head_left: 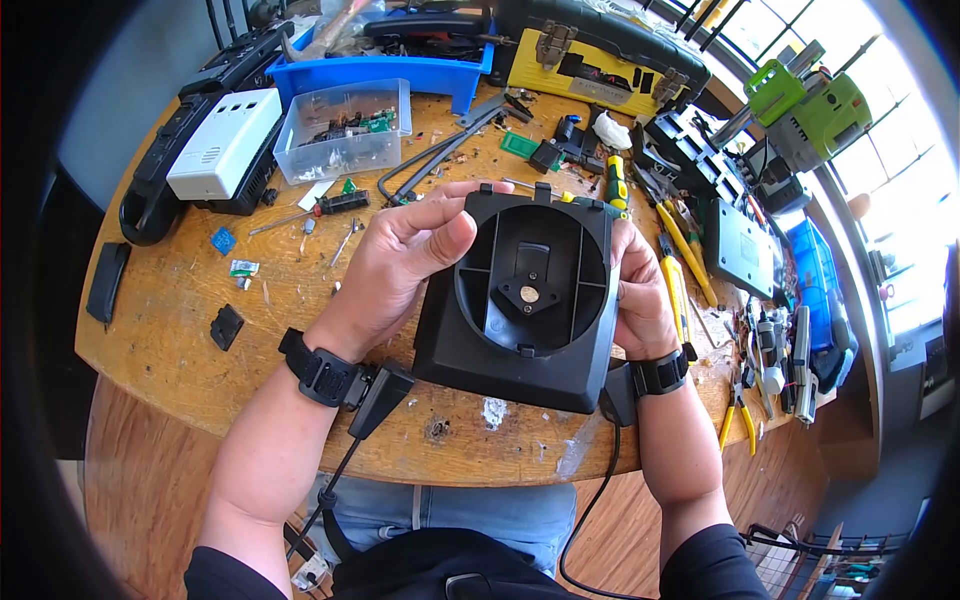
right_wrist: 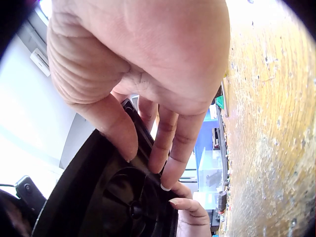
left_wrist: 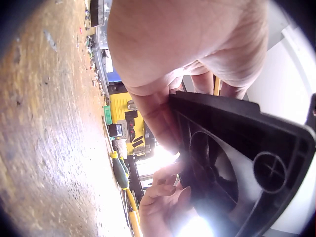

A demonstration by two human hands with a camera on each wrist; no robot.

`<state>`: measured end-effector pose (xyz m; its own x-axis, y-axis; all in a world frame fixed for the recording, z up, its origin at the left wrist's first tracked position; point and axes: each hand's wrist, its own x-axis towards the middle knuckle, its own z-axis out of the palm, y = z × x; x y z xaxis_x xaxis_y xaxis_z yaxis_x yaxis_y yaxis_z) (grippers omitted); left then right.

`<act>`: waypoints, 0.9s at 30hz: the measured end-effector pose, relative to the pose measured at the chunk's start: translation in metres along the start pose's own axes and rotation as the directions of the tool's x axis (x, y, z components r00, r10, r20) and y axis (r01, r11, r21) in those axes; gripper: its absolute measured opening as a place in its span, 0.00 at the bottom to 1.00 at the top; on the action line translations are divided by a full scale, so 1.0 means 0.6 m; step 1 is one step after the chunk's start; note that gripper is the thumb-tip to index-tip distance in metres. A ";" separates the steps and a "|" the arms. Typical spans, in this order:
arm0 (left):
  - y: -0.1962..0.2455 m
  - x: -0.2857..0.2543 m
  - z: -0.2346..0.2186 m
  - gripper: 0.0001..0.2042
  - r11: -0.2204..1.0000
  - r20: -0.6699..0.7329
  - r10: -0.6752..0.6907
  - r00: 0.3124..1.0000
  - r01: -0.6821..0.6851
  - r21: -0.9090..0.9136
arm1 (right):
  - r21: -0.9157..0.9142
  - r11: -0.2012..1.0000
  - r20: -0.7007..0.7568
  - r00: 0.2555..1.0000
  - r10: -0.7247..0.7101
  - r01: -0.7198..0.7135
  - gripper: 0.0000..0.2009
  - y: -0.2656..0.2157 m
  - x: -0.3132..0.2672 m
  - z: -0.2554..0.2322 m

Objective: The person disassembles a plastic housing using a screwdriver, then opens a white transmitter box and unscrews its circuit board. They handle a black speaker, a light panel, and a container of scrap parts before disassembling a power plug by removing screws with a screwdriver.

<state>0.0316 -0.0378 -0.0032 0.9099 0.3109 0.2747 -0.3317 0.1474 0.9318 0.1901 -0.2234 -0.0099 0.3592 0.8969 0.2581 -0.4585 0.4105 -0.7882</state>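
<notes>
A black plastic housing (head_left: pixel 520 370) with a large round recess is held up over the table's near part, its hollow facing the head camera. Inside the recess sits a small bracket with screws and a pale round spot. My left hand (head_left: pixel 405 255) grips the housing's left side, thumb near the recess rim and fingers reaching behind the far edge. On the opposite side, my right hand (head_left: pixel 648 305) holds the right edge between thumb and fingers. In the right wrist view, the right thumb (right_wrist: pixel 118 133) lies along one face of the housing, with the fingers around its edge.
A screwdriver (head_left: pixel 340 203), a clear parts box (head_left: pixel 345 160) and a white device (head_left: pixel 225 145) lie to the left. Behind stand a blue bin (head_left: pixel 430 75) and a yellow-black toolbox (head_left: pixel 590 75). Yellow-handled pliers (head_left: pixel 738 420) and other tools crowd the right.
</notes>
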 end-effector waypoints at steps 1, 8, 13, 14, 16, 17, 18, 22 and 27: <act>-0.001 0.000 -0.001 0.27 1.000 0.002 0.003 1.000 -0.003 0.008 | 0.000 1.000 0.000 1.000 0.000 0.000 0.10 0.000 0.000 -0.001; 0.000 0.001 -0.001 0.28 1.000 0.015 0.009 1.000 -0.009 0.022 | -0.020 1.000 -0.012 1.000 0.006 -0.006 0.11 0.001 -0.001 -0.005; 0.001 0.000 0.002 0.28 1.000 0.003 0.002 1.000 -0.002 0.004 | -0.002 1.000 0.006 1.000 -0.001 0.001 0.10 0.000 0.001 0.000; 0.001 0.000 0.002 0.28 1.000 0.002 -0.003 1.000 0.003 -0.003 | -0.002 1.000 0.011 1.000 0.001 -0.001 0.10 -0.001 0.001 0.001; -0.001 0.000 0.000 0.27 1.000 0.001 -0.003 1.000 0.003 0.005 | -0.001 1.000 0.015 1.000 0.002 -0.002 0.10 -0.002 0.001 0.002; -0.002 0.001 -0.001 0.27 1.000 -0.001 -0.002 1.000 0.002 0.013 | 0.008 1.000 0.017 1.000 0.005 -0.005 0.10 -0.002 0.001 0.001; -0.001 0.001 0.000 0.27 1.000 0.000 -0.002 1.000 0.002 0.013 | 0.017 1.000 0.019 1.000 0.007 -0.007 0.10 -0.002 0.001 0.000; 0.000 0.000 0.000 0.28 1.000 -0.002 -0.001 1.000 0.001 0.020 | 0.026 1.000 0.020 1.000 0.009 -0.009 0.10 -0.003 0.001 0.003; 0.003 0.000 0.006 0.18 0.995 -0.027 -0.018 0.999 0.015 -0.095 | 0.030 1.000 0.032 0.999 -0.004 0.003 0.10 -0.002 0.002 0.000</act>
<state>0.0319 -0.0412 -0.0008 0.9087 0.3333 0.2513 -0.3398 0.2408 0.9092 0.1908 -0.2228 -0.0087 0.3347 0.9001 0.2790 -0.4819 0.4180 -0.7701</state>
